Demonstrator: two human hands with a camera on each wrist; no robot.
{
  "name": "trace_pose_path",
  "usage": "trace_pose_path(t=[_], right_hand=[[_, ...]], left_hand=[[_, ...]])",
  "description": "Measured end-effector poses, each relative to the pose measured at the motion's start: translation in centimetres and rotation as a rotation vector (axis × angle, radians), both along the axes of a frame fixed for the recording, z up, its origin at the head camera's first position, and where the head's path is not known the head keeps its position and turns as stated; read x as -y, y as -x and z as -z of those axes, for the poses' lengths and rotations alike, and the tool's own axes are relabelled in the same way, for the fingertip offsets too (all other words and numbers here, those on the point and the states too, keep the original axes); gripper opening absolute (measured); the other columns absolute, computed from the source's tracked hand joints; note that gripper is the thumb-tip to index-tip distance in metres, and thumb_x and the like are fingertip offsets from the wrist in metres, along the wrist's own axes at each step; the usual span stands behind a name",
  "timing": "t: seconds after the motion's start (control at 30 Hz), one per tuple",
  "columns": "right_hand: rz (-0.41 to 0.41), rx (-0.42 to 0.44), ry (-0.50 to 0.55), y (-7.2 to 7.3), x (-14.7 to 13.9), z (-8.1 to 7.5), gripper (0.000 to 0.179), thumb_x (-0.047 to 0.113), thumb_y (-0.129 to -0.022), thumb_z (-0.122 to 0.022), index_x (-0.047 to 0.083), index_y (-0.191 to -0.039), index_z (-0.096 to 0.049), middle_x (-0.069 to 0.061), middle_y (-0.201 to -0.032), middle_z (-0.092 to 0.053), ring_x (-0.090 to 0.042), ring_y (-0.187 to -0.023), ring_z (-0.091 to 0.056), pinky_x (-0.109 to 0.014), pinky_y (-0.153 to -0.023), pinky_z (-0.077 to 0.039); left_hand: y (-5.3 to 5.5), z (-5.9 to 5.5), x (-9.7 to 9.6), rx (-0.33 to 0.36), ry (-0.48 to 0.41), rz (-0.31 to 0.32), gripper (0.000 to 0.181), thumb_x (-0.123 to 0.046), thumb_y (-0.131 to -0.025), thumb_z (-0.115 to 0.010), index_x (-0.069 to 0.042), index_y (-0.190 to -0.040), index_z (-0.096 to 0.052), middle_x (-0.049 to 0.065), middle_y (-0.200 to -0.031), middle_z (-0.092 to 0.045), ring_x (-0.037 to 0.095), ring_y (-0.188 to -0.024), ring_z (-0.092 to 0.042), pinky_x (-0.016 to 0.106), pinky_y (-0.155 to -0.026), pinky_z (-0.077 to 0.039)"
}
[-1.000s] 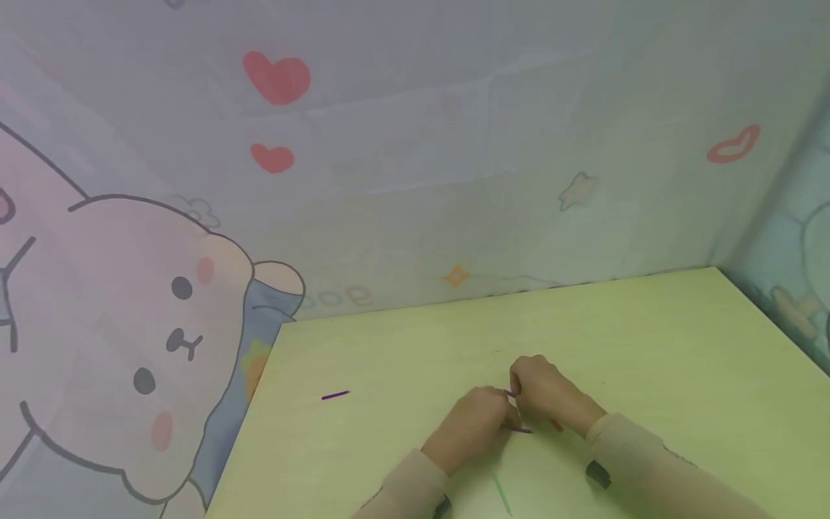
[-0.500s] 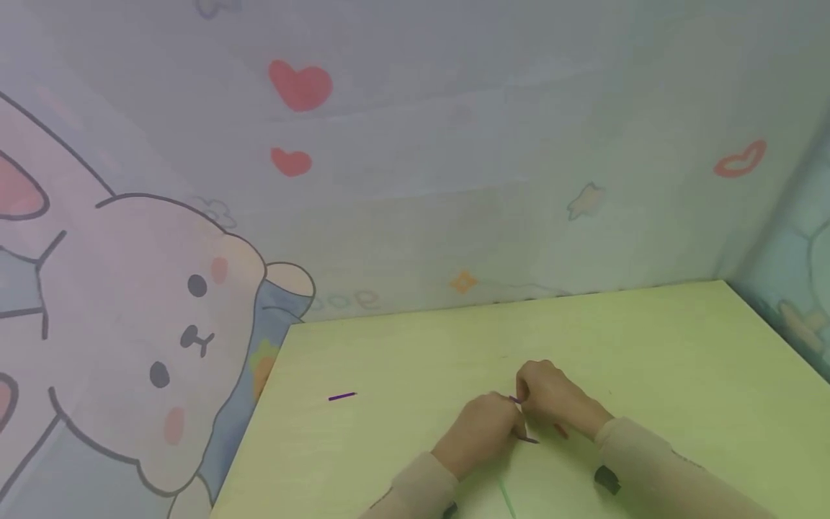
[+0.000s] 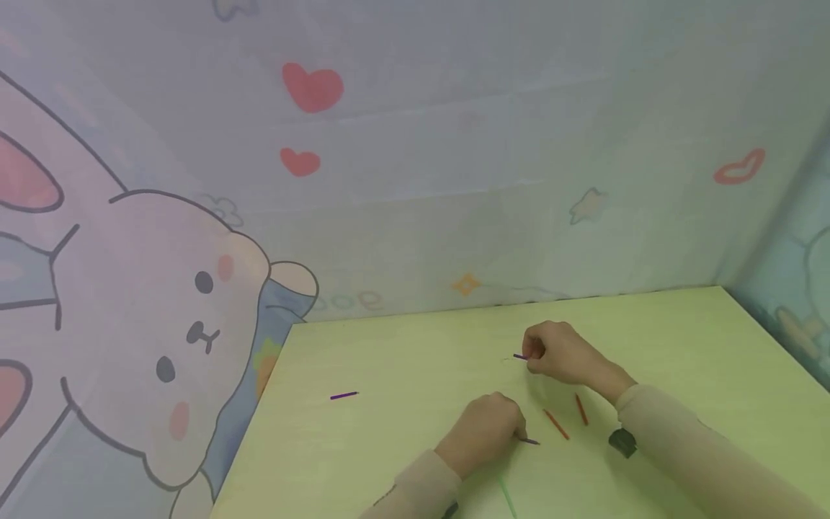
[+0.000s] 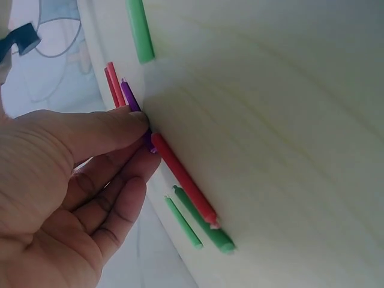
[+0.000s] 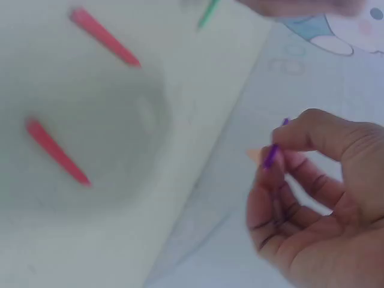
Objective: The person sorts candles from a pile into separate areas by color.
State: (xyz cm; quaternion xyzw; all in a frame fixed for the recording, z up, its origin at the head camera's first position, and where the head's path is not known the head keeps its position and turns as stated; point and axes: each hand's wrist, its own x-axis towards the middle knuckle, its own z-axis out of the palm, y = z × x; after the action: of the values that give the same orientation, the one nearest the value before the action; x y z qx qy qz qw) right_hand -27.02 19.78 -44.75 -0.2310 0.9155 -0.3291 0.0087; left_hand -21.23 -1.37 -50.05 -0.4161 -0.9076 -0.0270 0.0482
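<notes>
Two thin purple candles are in my hands. My left hand [image 3: 483, 434] pinches one purple candle [image 4: 130, 96] between thumb and fingertips, low at the tabletop. My right hand [image 3: 565, 355] pinches another purple candle [image 5: 271, 157], farther back, and its fingers cover the candle's middle. Two red candles [image 3: 555, 424] lie on the table between the hands, nearer the right forearm. By my left fingertips, the left wrist view shows a red candle [image 4: 183, 180] next to a dark green candle [image 4: 201, 221] and a light green candle [image 4: 183, 222].
A third purple candle [image 3: 344, 395] lies alone on the left part of the pale yellow table [image 3: 661, 339]. A green candle [image 3: 508, 499] is at the front, close to the left forearm. Behind the table hangs a cloth backdrop [image 3: 415, 238] with printed hearts and a rabbit.
My right hand has moved away from the left hand toward the back of the table, carrying its purple candle. Two red candles now show fully beneath it. The left hand has barely moved.
</notes>
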Motion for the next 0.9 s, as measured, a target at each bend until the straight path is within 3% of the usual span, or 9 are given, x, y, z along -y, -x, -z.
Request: trace_pose_path(t=[0.2,0.43,0.63,0.9], right_hand=[[-0.108,-0.081,0.033,2.2,0.4,-1.8,0.018,-0.006,-0.094,-0.073,0.012,-0.095,-0.074,0.004,-0.088,-0.068,-0.012,-0.078,-0.06,-0.029,-0.072,-0.054],[-0.193,-0.149,0.054,4.6,2.9,-3.5,0.018,-0.002,-0.098,-0.073,0.016,-0.099,-0.075,0.004,-0.093,-0.072,-0.011,-0.082,-0.064,-0.031,-0.077,-0.058],[-0.262,-0.13,0.056,6.0,6.2,-4.0,0.015,0.002,-0.101,-0.073,0.018,-0.102,-0.077,0.006,-0.095,-0.072,-0.013,-0.086,-0.065,-0.035,-0.081,-0.059],[-0.394,-0.085,0.068,7.7,10.3,-3.5,0.014,0.003,-0.101,-0.076,0.017,-0.1,-0.08,0.005,-0.095,-0.073,-0.011,-0.087,-0.066,-0.031,-0.081,-0.059]], left_hand=[[0.0,0.1,0.1,0.012,0.0,-0.013,0.022,-0.011,-0.091,-0.09,-0.032,-0.096,-0.092,-0.02,-0.093,-0.082,0.001,-0.088,-0.073,0.014,-0.077,-0.057],[-0.1,0.3,-0.4,-0.007,0.001,-0.024,0.019,-0.012,-0.088,-0.092,-0.031,-0.093,-0.092,-0.019,-0.089,-0.081,0.001,-0.083,-0.071,0.014,-0.072,-0.055],[-0.3,0.5,-0.5,-0.062,0.003,-0.032,0.014,-0.018,-0.088,-0.091,-0.032,-0.09,-0.091,-0.018,-0.087,-0.08,0.0,-0.078,-0.069,0.012,-0.068,-0.054],[-0.2,0.8,-0.5,-0.063,0.015,-0.053,0.016,-0.019,-0.089,-0.09,-0.034,-0.09,-0.091,-0.018,-0.085,-0.078,0.0,-0.075,-0.066,0.013,-0.066,-0.051]])
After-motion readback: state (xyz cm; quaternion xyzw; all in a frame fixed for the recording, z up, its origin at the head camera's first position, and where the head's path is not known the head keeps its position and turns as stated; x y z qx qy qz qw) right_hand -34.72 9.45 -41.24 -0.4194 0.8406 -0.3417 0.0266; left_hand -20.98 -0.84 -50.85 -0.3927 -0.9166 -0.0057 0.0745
